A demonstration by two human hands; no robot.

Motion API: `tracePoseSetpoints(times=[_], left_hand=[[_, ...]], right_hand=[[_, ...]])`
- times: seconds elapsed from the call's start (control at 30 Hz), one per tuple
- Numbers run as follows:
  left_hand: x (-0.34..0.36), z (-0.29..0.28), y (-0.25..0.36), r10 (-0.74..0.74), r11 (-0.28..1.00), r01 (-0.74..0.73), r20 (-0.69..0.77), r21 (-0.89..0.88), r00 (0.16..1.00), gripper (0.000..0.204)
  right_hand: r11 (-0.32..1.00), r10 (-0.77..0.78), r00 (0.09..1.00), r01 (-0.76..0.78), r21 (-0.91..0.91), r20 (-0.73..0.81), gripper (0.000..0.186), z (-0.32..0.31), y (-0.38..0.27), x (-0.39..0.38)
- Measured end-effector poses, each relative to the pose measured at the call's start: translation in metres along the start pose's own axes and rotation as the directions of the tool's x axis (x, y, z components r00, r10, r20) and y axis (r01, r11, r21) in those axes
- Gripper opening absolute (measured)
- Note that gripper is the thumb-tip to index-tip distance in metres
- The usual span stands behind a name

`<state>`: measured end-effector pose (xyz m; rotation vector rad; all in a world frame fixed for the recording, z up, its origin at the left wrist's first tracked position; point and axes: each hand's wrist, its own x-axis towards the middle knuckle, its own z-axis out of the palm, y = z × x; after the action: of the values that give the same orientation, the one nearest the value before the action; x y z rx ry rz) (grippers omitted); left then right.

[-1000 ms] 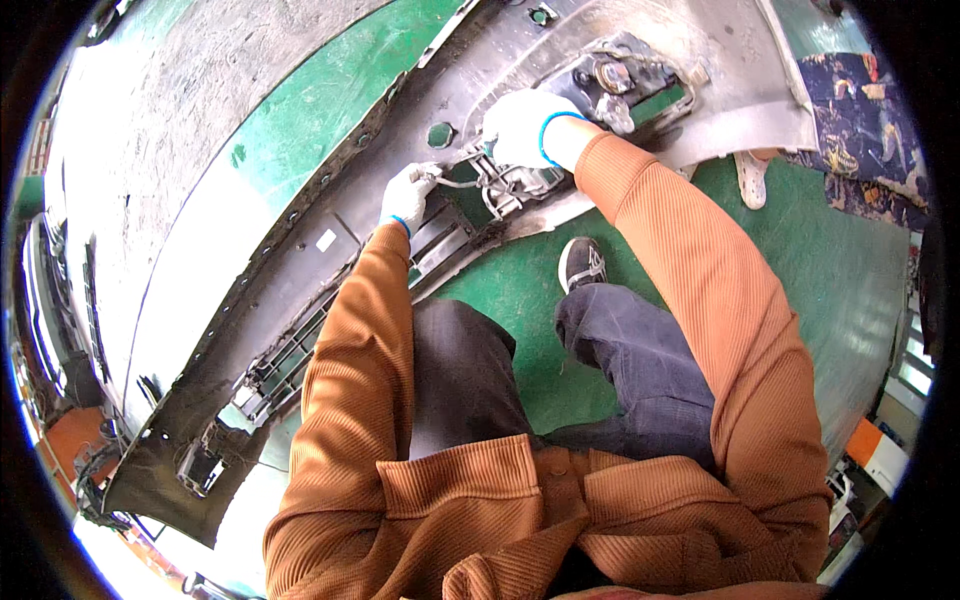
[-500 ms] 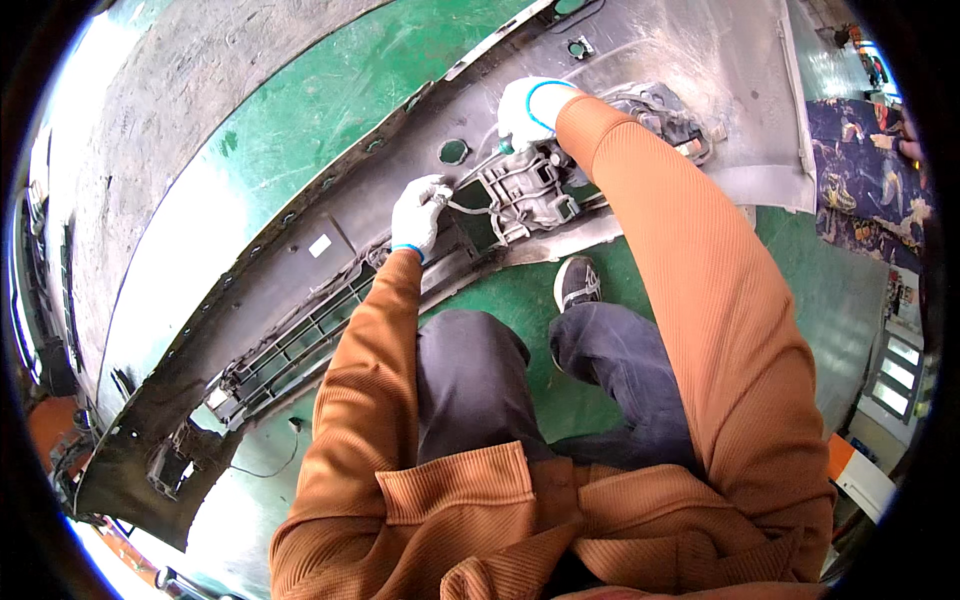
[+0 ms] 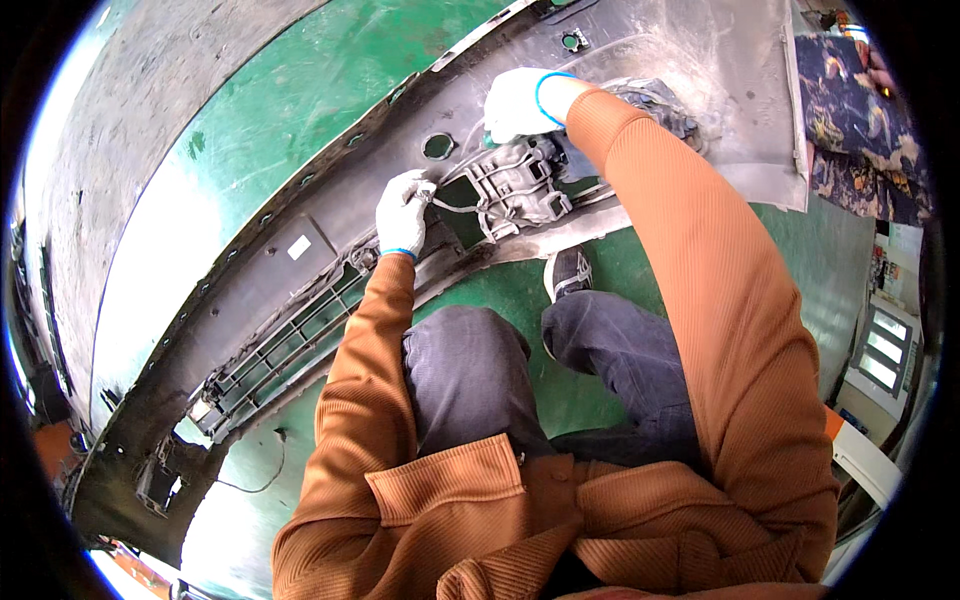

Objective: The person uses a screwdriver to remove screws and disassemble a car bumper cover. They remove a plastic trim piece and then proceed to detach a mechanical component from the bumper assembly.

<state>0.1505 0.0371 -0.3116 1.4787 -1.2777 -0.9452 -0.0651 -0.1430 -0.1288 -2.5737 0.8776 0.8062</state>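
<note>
A large dirty car bumper cover (image 3: 395, 150) lies inner side up below me. Beside its round hole, my left hand (image 3: 402, 214), in a white glove with a blue cuff, is closed in a pinch on a thin grey cable (image 3: 455, 208). That cable runs to a grey plastic bracket (image 3: 520, 185) fixed across an opening in the bumper. Over the bracket's upper edge is my right hand (image 3: 525, 104), gloved the same way, back of the hand up. Its fingertips are hidden, so its grip does not show.
A slatted black grille (image 3: 300, 340) runs along the bumper's near edge, and a loose wire (image 3: 262, 487) trails onto the green floor (image 3: 480, 285). My shoe (image 3: 568, 273) stands close to the bumper. At the far right, another person's dark patterned clothing (image 3: 860, 120) shows beside the bumper's end.
The view has shifted slightly, moving the bumper a little left in the picture. My right hand has turned a little over the bracket; my left still pinches the cable.
</note>
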Motion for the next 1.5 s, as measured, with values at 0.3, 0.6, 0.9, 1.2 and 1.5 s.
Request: tracePoseSetpoints(times=[0.3, 0.6, 0.9, 1.2, 1.5], left_hand=[[-0.002, -0.005, 0.001, 0.006, 1.0, -0.005, -0.016, 0.008, 1.0, 0.016], [-0.004, -0.005, -0.001, -0.016, 1.0, 0.016, -0.005, 0.0, 1.0, 0.017], [-0.003, -0.006, 0.002, 0.022, 1.0, -0.022, -0.04, 0.006, 0.999, 0.014], [-0.003, -0.003, -0.003, 0.034, 0.999, -0.035, -0.054, -0.022, 0.998, 0.014], [-0.003, -0.002, -0.005, 0.022, 0.999, -0.024, -0.048, -0.035, 0.999, 0.013]], right_hand=[[0.979, 0.076, 0.997, -0.073, 0.19, -0.013, 0.043, -0.008, 0.001, -0.008], [0.983, -0.018, 1.0, 0.018, 0.183, 0.0, 0.043, -0.011, 0.021, -0.009], [0.992, -0.014, 1.0, 0.011, 0.127, 0.022, 0.045, -0.017, 0.017, -0.006], [0.961, -0.001, 1.0, 0.005, 0.275, -0.014, 0.043, -0.008, 0.015, -0.015], [0.912, -0.097, 0.995, 0.098, 0.397, -0.022, 0.039, -0.029, -0.006, -0.019]])
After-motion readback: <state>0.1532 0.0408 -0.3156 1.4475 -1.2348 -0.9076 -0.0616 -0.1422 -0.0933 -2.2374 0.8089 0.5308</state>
